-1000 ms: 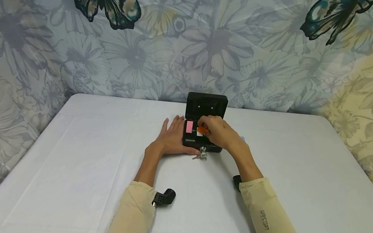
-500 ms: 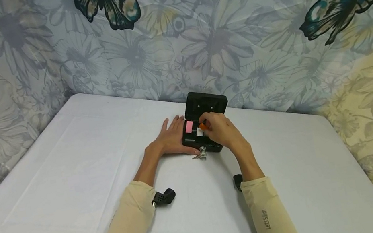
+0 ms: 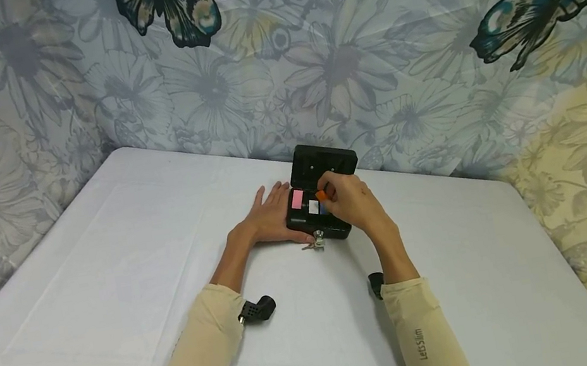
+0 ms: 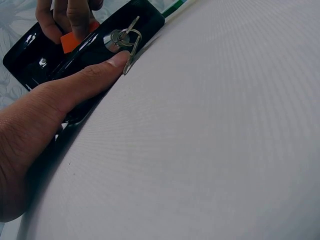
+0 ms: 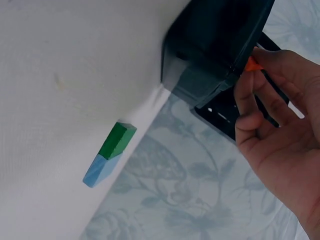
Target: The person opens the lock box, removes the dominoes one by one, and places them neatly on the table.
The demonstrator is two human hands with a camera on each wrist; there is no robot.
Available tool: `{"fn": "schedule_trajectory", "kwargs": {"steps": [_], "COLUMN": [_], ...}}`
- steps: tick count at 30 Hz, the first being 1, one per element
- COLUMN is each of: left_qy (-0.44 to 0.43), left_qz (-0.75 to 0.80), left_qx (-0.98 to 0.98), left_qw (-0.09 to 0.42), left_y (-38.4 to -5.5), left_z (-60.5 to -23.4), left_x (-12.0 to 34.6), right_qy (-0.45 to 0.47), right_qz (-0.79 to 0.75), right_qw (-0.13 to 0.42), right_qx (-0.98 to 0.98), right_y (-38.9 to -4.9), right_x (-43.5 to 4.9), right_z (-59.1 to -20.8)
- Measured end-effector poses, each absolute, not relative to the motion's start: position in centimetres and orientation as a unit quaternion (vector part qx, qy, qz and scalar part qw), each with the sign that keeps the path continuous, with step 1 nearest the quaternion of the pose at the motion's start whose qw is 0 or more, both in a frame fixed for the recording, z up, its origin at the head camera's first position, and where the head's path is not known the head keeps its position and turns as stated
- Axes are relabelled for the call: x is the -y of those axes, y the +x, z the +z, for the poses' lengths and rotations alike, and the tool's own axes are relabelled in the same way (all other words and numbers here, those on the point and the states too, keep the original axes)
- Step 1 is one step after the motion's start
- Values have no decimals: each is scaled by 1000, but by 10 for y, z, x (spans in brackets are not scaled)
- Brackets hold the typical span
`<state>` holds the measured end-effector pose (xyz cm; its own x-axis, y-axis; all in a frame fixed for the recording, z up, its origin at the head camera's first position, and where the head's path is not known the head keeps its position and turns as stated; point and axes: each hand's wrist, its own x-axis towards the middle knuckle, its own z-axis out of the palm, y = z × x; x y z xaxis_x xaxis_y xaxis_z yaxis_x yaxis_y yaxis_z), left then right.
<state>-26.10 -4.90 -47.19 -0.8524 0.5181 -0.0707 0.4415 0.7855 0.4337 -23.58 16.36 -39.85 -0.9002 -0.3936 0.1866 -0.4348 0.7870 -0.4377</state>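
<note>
A black lockable cash box stands near the table's far edge with its lid raised. Over its inside, my right hand pinches a small orange block between thumb and fingers. A pink block, a white block and a bit of blue lie in the box; the right hand hides the rest. My left hand rests against the box's left side with fingers extended. Its thumb lies along the front wall, beside the lock, where keys hang on a ring.
On the table to the right of the box lie a green block and a light blue block, end to end. A white cloth covers the table. Patterned fabric hangs close behind the box.
My right hand has shifted slightly rightward with the orange block, uncovering the white block and some blue beside it. The left hand has stayed in place.
</note>
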Motion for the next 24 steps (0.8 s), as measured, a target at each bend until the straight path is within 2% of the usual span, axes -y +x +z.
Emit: {"fn": "schedule_trajectory", "kwargs": {"steps": [24], "left_qy": [252], "left_qz": [205], "left_qx": [-941], "left_qw": [91], "left_y": [-262], "left_z": [-474], "left_x": [50], "right_qy": [219], "right_qz": [275], "right_qw": [66], "right_qx": [934], "right_y": [-235], "right_x": [-175], "right_z": [-397]}}
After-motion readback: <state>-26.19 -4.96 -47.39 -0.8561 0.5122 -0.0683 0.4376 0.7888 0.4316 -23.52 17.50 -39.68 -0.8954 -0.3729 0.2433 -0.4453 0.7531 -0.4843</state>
